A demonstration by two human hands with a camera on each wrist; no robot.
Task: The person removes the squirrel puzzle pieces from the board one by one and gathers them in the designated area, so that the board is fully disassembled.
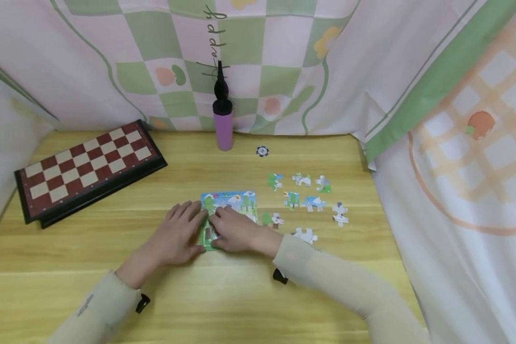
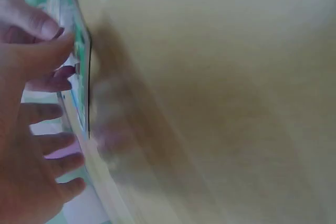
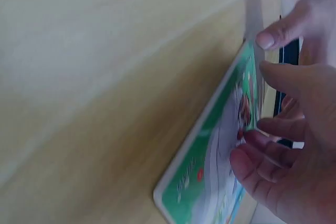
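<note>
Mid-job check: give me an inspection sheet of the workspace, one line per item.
Surface: wooden table, bare at the front.
Job's things: puzzle board flat at centre; loose pieces to its right.
Clutter: chessboard rear left; purple pump upright at the back; poker chip beside it.
Grippers: left hand rests on the board's left edge, fingers fairly straight; right hand lies on the board, fingertips on its picture.
Cables: nothing seen.
Surroundings: checked cloth hung behind and on the right.

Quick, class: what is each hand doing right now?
Left hand: open, fingers resting on the colourful cardboard puzzle board.
Right hand: open, fingers pressing the same board.
</note>
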